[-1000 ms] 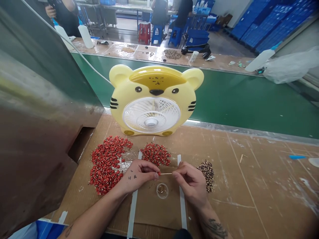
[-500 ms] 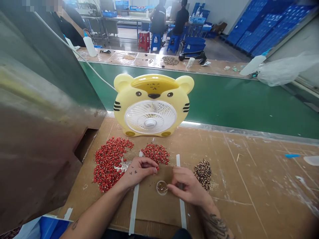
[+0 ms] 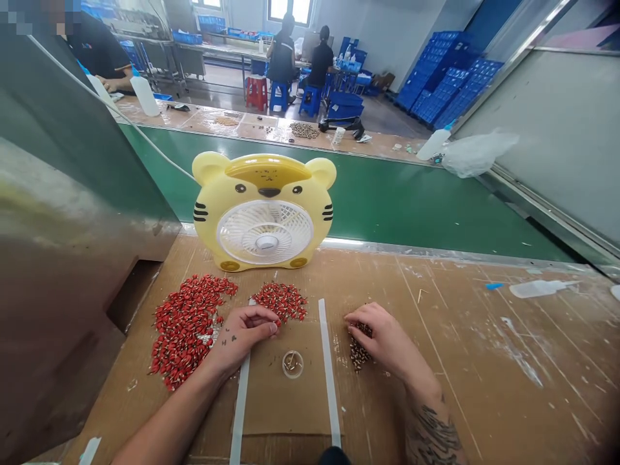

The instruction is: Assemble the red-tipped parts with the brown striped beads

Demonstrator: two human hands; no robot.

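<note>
My left hand (image 3: 247,330) rests at the near edge of a heap of small red parts (image 3: 281,302), its thumb and fingertips pinched together, with a red bit apparently between them. A larger heap of the same red parts (image 3: 184,329) lies further left. My right hand (image 3: 382,334) curls over a heap of small brown speckled parts (image 3: 359,349), its fingertips touching them and hiding much of the heap. A small clear round cup (image 3: 292,364) with a little inside stands between my hands. Two white tape strips (image 3: 328,368) run along the cardboard.
Cardboard (image 3: 450,336) covers the bench. A yellow tiger-shaped fan (image 3: 264,213) stands behind the heaps, with a green conveyor belt (image 3: 387,200) beyond it. A metal panel (image 3: 68,213) rises on the left. A white squeeze bottle (image 3: 540,289) lies to the right.
My right hand has moved from the cup over to the brown heap, and the thin pale stick no longer shows. The whole view has shifted as my head turned.
</note>
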